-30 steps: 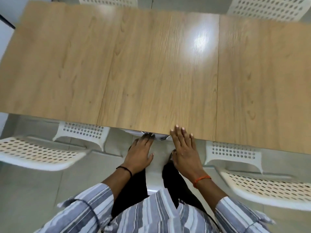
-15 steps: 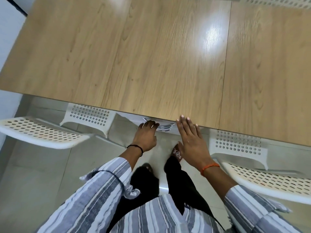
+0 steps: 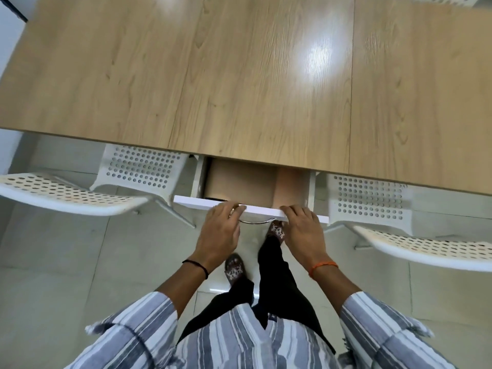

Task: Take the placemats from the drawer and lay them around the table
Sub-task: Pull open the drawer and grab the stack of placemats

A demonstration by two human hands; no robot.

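Note:
A white drawer (image 3: 316, 216) stands pulled partway out from under the near edge of the wooden table (image 3: 239, 83). Inside it lie tan placemats (image 3: 241, 182), with a lighter pinkish-tan one (image 3: 291, 186) showing at the right; the table edge hides their far parts. My left hand (image 3: 219, 233) grips the metal handle (image 3: 253, 221) on the drawer front, fingers curled over the front's top edge. My right hand (image 3: 303, 230) holds the drawer front's top edge further right, fingers hooked over it.
White perforated chairs stand left (image 3: 66, 193) and right (image 3: 415, 241) of the drawer, with their backs (image 3: 141, 169) close to its sides. My feet are on the pale tiled floor (image 3: 53, 262) just below the drawer. A white wall (image 3: 8, 30) borders the table's left end.
The drawer has slid out from under the table, showing the placemats. My left hand stayed at the handle and drew toward me; my right hand dropped off the table edge onto the drawer front.

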